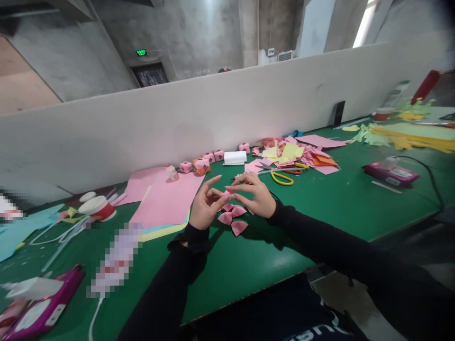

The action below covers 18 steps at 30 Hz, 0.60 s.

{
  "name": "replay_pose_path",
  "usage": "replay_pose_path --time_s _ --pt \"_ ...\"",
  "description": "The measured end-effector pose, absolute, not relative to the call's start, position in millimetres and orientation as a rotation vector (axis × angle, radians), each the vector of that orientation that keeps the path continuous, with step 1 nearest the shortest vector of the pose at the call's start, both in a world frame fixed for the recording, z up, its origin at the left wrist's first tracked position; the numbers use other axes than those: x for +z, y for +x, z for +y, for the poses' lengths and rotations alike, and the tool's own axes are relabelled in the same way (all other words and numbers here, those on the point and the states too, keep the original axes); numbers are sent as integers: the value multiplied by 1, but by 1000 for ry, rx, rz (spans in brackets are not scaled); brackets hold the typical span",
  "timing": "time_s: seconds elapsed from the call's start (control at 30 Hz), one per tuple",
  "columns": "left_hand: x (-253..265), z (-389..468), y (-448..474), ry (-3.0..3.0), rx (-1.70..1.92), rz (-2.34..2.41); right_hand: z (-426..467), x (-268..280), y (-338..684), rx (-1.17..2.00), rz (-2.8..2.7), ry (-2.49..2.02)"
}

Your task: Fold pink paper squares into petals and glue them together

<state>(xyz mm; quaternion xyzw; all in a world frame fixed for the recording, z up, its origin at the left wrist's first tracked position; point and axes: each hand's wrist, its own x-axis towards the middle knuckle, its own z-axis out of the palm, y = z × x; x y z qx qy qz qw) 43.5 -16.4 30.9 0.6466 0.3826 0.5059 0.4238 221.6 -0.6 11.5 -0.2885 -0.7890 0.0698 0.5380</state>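
Observation:
Between the fingertips of my left hand (205,202) and my right hand (258,196) is a small pink folded paper piece (226,193). Both hands pinch it just above the green table, thumbs and forefingers meeting at the piece while other fingers lift away. Directly below lie several pink folded paper pieces (239,228), pointed and petal-like, grouped close together. My fingers partly cover the held piece, so its full shape is hidden. Beyond my right hand are scissors with yellow handles (282,178).
Pink paper sheets (165,201) lie left of my hands, with a small bottle (172,173) on them. Finished-looking pink paper boxes (202,164) line the white partition (152,128). Paper scraps (291,151) pile at the back. A paper cup (97,208) stands left; a purple device (391,173) lies right.

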Motion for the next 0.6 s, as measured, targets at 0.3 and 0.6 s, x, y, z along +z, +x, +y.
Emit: replay_pose_path --time_s 0.3,0.6 --pt "30 -17 41 1776 1247 938 4 12 223 523 -1834 -697" --pt "29 -17 41 1900 1287 992 8 10 222 652 -1798 -674"
